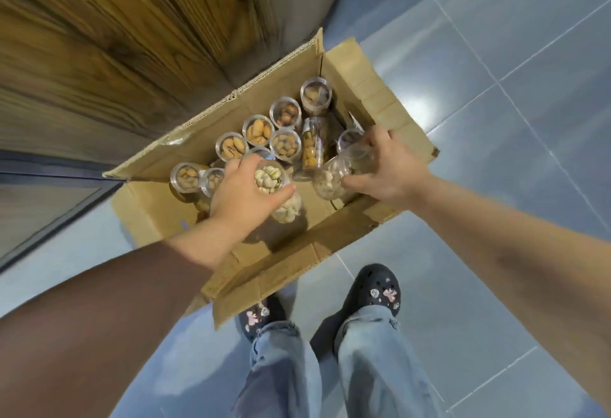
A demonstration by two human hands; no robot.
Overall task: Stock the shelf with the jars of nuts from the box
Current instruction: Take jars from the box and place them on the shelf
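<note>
An open cardboard box (347,222) sits on the tiled floor below me, holding several clear jars of nuts (258,130), most upright, one lying on its side (312,143). My left hand (241,199) grips a jar of pistachios (269,178) around its top, inside the box. My right hand (386,166) is closed around a second clear jar (334,176), tilted on its side with pale nuts in it. No shelf is in sight.
A wooden panel (115,37) rises to the left behind the box. Grey floor tiles (496,120) spread to the right. My two feet in black clogs (377,292) and jeans stand just in front of the box's near flap.
</note>
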